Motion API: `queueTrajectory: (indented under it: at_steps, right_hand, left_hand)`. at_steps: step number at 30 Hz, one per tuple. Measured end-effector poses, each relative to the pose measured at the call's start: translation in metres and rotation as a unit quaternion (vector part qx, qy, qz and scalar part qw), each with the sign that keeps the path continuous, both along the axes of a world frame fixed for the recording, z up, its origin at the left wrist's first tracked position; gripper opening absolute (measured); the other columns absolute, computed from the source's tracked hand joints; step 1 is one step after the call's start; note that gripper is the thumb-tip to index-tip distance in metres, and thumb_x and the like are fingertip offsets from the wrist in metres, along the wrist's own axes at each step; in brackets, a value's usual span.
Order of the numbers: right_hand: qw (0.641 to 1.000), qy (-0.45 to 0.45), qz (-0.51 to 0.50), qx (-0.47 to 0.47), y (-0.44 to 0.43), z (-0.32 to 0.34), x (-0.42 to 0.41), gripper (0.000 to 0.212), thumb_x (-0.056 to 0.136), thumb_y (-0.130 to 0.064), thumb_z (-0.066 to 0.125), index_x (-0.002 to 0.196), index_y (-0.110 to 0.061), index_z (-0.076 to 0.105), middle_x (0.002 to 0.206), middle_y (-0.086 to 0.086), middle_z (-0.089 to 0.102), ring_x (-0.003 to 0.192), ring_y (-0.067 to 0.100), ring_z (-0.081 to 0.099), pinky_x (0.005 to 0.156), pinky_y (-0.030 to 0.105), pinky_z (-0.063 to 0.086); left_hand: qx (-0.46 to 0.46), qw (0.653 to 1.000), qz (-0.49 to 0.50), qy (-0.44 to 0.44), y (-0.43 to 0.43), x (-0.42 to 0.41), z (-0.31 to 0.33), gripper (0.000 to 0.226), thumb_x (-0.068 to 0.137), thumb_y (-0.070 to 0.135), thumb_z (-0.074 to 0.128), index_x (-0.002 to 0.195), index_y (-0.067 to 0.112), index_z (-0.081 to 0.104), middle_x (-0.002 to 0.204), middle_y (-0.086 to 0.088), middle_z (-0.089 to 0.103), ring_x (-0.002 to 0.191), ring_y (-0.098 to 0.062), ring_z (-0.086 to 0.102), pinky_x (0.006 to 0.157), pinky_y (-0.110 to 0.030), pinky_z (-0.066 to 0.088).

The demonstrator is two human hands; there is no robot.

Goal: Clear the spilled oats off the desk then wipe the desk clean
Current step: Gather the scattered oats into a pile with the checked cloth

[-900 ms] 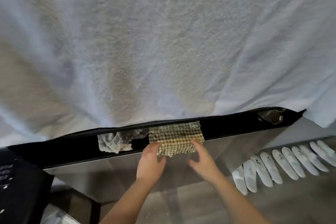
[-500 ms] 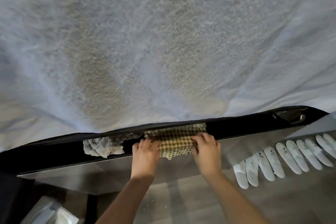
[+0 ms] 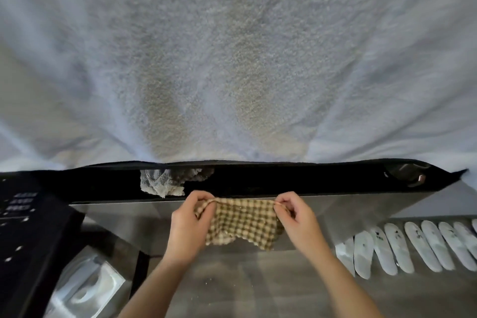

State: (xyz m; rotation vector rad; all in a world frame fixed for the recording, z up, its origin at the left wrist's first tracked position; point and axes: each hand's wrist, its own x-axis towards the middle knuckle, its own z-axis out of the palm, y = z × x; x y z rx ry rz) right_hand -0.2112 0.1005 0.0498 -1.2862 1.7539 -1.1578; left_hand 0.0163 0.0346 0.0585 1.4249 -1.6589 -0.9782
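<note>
A brown-and-cream checkered cloth hangs in the air just in front of the black desk's edge. My left hand pinches its upper left corner and my right hand pinches its upper right corner, so the cloth is stretched between them. A few pale oat flakes cling to the cloth, and some lie on the wooden floor below. A crumpled grey-white rag lies on the desk to the left of the cloth. A large white fluffy towel covers most of the desk beyond.
A row of white slippers lies on the floor at the right. A black appliance with white markings stands at the left, with a clear plastic container below it. A dark object sits at the desk's right end.
Both hands have pulled the checkered cloth off the desk edge toward me and lifted it by its top corners; it now hangs below the edge. The view has shifted slightly.
</note>
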Motion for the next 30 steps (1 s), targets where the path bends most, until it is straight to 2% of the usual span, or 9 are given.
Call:
queueTrajectory:
  at_steps: [5, 8, 10, 12, 15, 20, 22, 26, 30]
  right_hand:
    - [0.988, -0.111, 0.007, 0.108, 0.016, 0.024, 0.014, 0.013, 0.092, -0.011, 0.061, 0.094, -0.022, 0.067, 0.077, -0.008, 0.064, 0.07, -0.002, 0.06, 0.065, 0.011, 0.045]
    - [0.989, -0.004, 0.056, 0.135, 0.031, 0.024, 0.033, 0.023, 0.091, -0.012, 0.062, 0.103, -0.031, 0.059, 0.096, -0.01, 0.062, 0.089, 0.001, 0.059, 0.077, 0.01, 0.042]
    - [0.991, 0.044, 0.096, 0.08, 0.043, 0.034, 0.055, 0.031, 0.087, -0.011, 0.067, 0.109, -0.031, 0.058, 0.11, -0.013, 0.06, 0.102, -0.003, 0.056, 0.086, 0.008, 0.038]
    - [0.989, -0.017, 0.141, 0.051, 0.053, 0.045, 0.082, 0.027, 0.086, -0.006, 0.069, 0.106, -0.023, 0.062, 0.105, -0.01, 0.067, 0.097, -0.002, 0.062, 0.086, 0.012, 0.044]
    - [0.964, -0.153, 0.201, 0.082, 0.063, 0.062, 0.122, 0.023, 0.087, -0.005, 0.068, 0.105, -0.018, 0.066, 0.095, -0.004, 0.074, 0.093, 0.008, 0.069, 0.084, 0.023, 0.053]
    - [0.945, -0.237, 0.202, 0.098, 0.065, 0.066, 0.158, 0.042, 0.079, 0.001, 0.074, 0.118, -0.012, 0.062, 0.107, 0.004, 0.073, 0.101, 0.015, 0.069, 0.083, 0.023, 0.054]
    - [0.951, -0.219, 0.192, 0.1, 0.066, 0.067, 0.175, 0.04, 0.08, 0.003, 0.073, 0.117, -0.007, 0.063, 0.105, 0.009, 0.073, 0.097, 0.018, 0.07, 0.08, 0.024, 0.054]
    - [0.967, -0.158, 0.177, 0.096, 0.07, 0.07, 0.215, 0.013, 0.085, -0.004, 0.069, 0.098, -0.008, 0.07, 0.086, 0.008, 0.075, 0.081, 0.016, 0.07, 0.072, 0.024, 0.054]
    - [0.975, -0.099, 0.186, 0.067, 0.077, 0.075, 0.261, 0.011, 0.09, -0.011, 0.064, 0.087, -0.017, 0.073, 0.081, 0.003, 0.074, 0.079, 0.015, 0.07, 0.076, 0.033, 0.056]
  left_hand:
    - [0.161, 0.983, 0.041, 0.072, 0.021, 0.03, 0.025, 0.005, 0.088, 0.022, 0.067, 0.088, 0.026, 0.069, 0.091, 0.007, 0.071, 0.092, -0.011, 0.064, 0.085, -0.034, 0.052]
    - [0.224, 0.966, 0.05, 0.12, 0.041, 0.043, 0.034, 0.006, 0.089, 0.023, 0.066, 0.093, 0.023, 0.07, 0.097, -0.001, 0.072, 0.095, -0.02, 0.067, 0.089, -0.043, 0.054]
    - [0.242, 0.959, 0.054, 0.136, 0.056, 0.047, 0.041, 0.008, 0.089, 0.02, 0.065, 0.097, 0.02, 0.068, 0.098, -0.006, 0.072, 0.094, -0.022, 0.067, 0.087, -0.042, 0.055]
    - [0.248, 0.958, 0.05, 0.133, 0.068, 0.05, 0.045, 0.011, 0.089, 0.017, 0.065, 0.099, 0.019, 0.067, 0.097, -0.006, 0.07, 0.088, -0.02, 0.066, 0.081, -0.037, 0.056]
    - [0.256, 0.951, 0.064, 0.159, 0.082, 0.058, 0.053, 0.016, 0.09, 0.011, 0.064, 0.106, 0.014, 0.064, 0.096, -0.008, 0.07, 0.081, -0.017, 0.065, 0.068, -0.029, 0.054]
    - [0.277, 0.918, -0.003, 0.282, 0.101, 0.095, 0.073, 0.037, 0.087, -0.017, 0.045, 0.114, 0.003, 0.059, 0.096, -0.018, 0.068, 0.076, -0.019, 0.068, 0.063, -0.025, 0.056]
    - [0.262, 0.927, -0.019, 0.269, 0.11, 0.112, 0.075, 0.044, 0.085, -0.021, 0.047, 0.117, 0.006, 0.059, 0.099, -0.019, 0.069, 0.078, -0.02, 0.069, 0.066, -0.026, 0.058]
    - [0.2, 0.966, 0.043, 0.157, 0.116, 0.153, 0.071, 0.025, 0.085, -0.002, 0.065, 0.106, 0.011, 0.066, 0.092, -0.008, 0.075, 0.088, -0.023, 0.071, 0.086, -0.046, 0.056]
    - [0.167, 0.975, 0.091, 0.116, 0.121, 0.208, 0.072, 0.01, 0.084, 0.015, 0.07, 0.094, 0.017, 0.071, 0.082, -0.001, 0.075, 0.082, -0.022, 0.072, 0.081, -0.048, 0.057]
